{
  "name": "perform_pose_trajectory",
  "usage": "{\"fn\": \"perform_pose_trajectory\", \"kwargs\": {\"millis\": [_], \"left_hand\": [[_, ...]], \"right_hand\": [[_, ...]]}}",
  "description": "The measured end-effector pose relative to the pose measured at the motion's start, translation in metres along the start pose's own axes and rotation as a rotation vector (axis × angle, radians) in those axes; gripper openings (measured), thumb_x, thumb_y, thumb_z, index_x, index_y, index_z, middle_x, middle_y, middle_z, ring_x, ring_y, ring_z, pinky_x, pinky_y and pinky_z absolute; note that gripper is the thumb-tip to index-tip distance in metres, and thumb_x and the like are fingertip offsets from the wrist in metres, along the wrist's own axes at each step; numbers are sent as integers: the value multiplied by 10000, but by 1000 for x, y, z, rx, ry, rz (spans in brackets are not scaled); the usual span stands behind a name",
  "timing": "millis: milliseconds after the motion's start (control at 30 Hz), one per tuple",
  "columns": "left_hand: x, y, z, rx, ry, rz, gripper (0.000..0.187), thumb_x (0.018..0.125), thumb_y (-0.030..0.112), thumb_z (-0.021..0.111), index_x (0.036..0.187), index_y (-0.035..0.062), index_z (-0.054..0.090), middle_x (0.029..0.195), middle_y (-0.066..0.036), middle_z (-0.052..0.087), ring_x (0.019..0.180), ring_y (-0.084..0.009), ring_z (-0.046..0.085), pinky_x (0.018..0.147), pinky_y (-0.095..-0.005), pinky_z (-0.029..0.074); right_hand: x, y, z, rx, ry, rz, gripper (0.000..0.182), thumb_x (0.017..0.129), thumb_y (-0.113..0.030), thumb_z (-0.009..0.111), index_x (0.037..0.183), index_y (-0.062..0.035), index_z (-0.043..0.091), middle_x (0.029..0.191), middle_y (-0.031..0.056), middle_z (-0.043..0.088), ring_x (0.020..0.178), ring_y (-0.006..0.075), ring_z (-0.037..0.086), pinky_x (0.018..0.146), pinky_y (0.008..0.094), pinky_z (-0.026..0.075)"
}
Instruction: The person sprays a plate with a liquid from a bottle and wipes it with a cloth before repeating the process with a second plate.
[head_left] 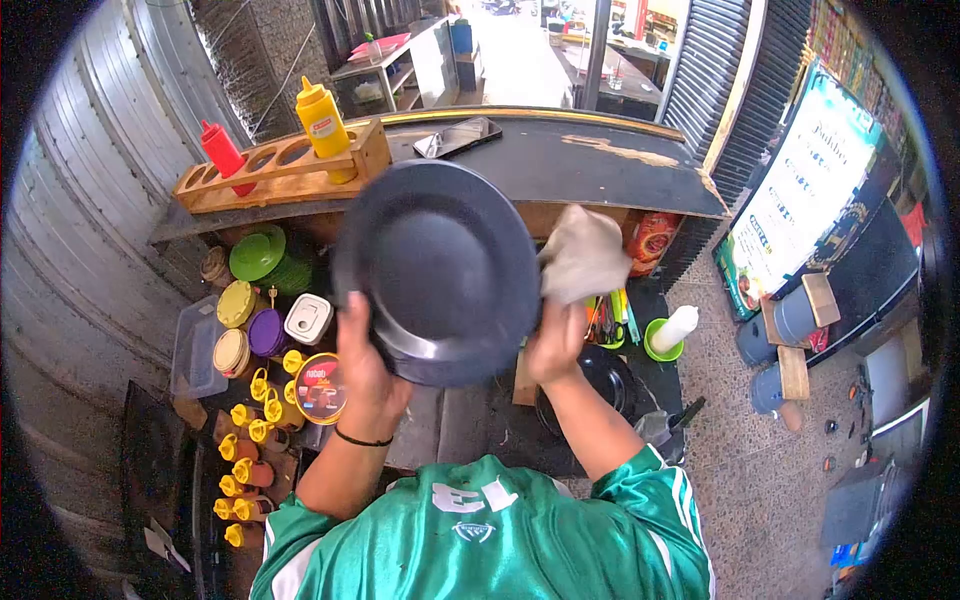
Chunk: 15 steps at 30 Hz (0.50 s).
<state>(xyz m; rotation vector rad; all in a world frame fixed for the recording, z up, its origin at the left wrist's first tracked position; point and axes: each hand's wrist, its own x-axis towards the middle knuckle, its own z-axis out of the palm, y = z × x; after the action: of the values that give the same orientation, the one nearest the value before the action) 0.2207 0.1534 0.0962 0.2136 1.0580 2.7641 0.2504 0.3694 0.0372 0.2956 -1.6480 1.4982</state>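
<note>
A dark round plate [435, 260] is held up in front of me, its hollow face towards the camera. My left hand [368, 365] grips its lower left edge, with the thumb over the rim. At the plate's right side my right hand [560, 335] is closed on a greyish cloth [583, 255]. The cloth bunches above the fingers, beside the plate's rim. Below my right hand, another dark plate [605, 385] lies on the worktop, partly hidden by my forearm.
A wooden rack [290, 175] holds a red bottle [228, 155] and a yellow bottle [325, 125]. A phone [458, 138] lies on the upper shelf. Several yellow-capped bottles, tubs and green plates [258, 253] stand left. A white bottle [677, 328] in a green bowl stands right.
</note>
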Motion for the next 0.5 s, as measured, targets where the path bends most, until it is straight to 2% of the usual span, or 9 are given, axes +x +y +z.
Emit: {"fn": "perform_pose_trajectory", "kwargs": {"millis": [100, 167, 200, 300, 333, 400, 433, 467, 500], "left_hand": [[-7, -25, 3, 70, -48, -318, 480, 1060, 373, 566, 1437, 91, 479, 1354, -118, 629, 1204, -300, 652, 1027, -502, 547], [-13, -36, 9, -26, -154, -511, 464, 1062, 377, 565, 1413, 82, 491, 1321, -123, 642, 1167, -293, 673, 971, -485, 588], [-14, -40, 11, -57, -212, -519, 443, 1062, 389, 565, 1368, 72, 521, 1255, -126, 673, 1113, -274, 700, 934, -455, 612], [-13, -38, 12, -27, -324, -525, 421, 1064, 392, 563, 1321, 59, 554, 1167, -117, 706, 1022, -254, 729, 897, -431, 626], [-13, -39, 20, 100, -207, -461, 409, 1059, 418, 571, 1250, 58, 587, 1047, -83, 717, 879, -208, 733, 800, -387, 634], [-6, -41, 21, 162, -148, -366, 352, 1060, 380, 568, 1224, 71, 613, 1021, -48, 712, 832, -158, 704, 742, -319, 600], [-2, -41, 22, 222, -99, -262, 300, 1061, 341, 564, 1198, 85, 639, 995, -13, 706, 785, -108, 676, 683, -251, 566], [0, -38, 25, 296, -39, -195, 393, 1052, 480, 568, 1085, 89, 594, 902, -27, 669, 713, -137, 654, 650, -306, 573], [3, -38, 27, 298, -44, -188, 393, 1052, 480, 568, 1085, 89, 594, 902, -27, 669, 713, -137, 654, 650, -306, 573]], "right_hand": [[16, -43, 15, 1179, -27, 594, 608, 1119, -439, 341, 1471, 46, 449, 1394, 151, 590, 1243, 254, 592, 1061, 405, 472], [74, -102, 40, 775, -125, 212, 529, 1109, -328, 418, 1403, 98, 526, 1275, 184, 673, 1171, 214, 640, 984, 325, 527], [54, -103, 30, 862, -68, 586, 504, 1110, -294, 428, 1399, 108, 522, 1262, 151, 674, 1111, 190, 652, 955, 290, 529], [25, -27, 31, 596, -155, 263, 450, 1109, -289, 454, 1424, 19, 544, 1231, 71, 677, 1030, 120, 657, 946, 269, 525], [22, -25, 28, 596, -151, 268, 450, 1109, -289, 454, 1424, 19, 544, 1231, 71, 677, 1030, 120, 657, 946, 269, 525], [18, -24, 27, 233, -479, 652, 481, 1085, -364, 460, 1389, 4, 521, 1210, 139, 651, 1085, 248, 634, 934, 421, 502], [7, -12, 33, 236, -479, 645, 481, 1085, -364, 460, 1389, 4, 521, 1210, 139, 651, 1085, 248, 634, 934, 421, 502], [-14, 9, 44, 210, -465, 481, 428, 1081, -327, 464, 1340, 5, 539, 1161, 147, 659, 1046, 263, 640, 903, 441, 499], [-25, 20, 50, 184, -450, 320, 377, 1077, -290, 469, 1291, 7, 558, 1112, 155, 667, 1007, 278, 646, 872, 460, 497]]}}
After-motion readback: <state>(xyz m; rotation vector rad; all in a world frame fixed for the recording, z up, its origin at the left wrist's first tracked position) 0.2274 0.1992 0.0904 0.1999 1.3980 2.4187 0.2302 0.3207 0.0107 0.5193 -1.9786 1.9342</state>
